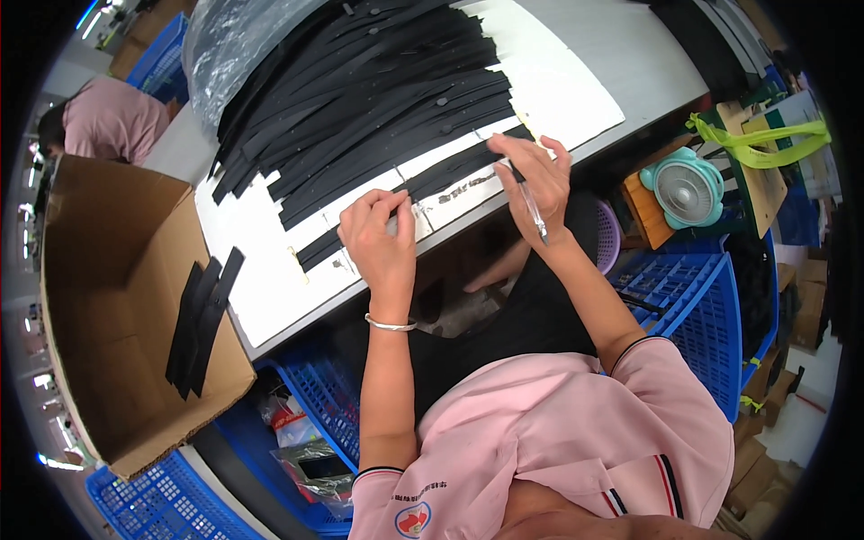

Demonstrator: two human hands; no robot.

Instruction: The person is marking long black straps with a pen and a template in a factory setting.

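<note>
A narrow black fabric strip (463,166) lies along the near edge of a white board (261,306) with pen marks. My left hand (378,236), a bangle at its wrist, is over the strip's middle, thumb and fingers closed together at it. What exactly is between those fingertips is partly hidden. A slim clear pen (535,209) is tucked in my right hand (545,184), whose fingertips reach the strip's right part. Just beyond both hands, a broad layered pile of black strips (369,99) covers much of the board.
Left of the table stands an open cardboard box (117,306), several black strips (205,315) over its near wall. Clear plastic (238,54) lies behind. Blue crates (688,301) flank me; a teal fan (688,187) is at right. Another person (115,119) is at far left.
</note>
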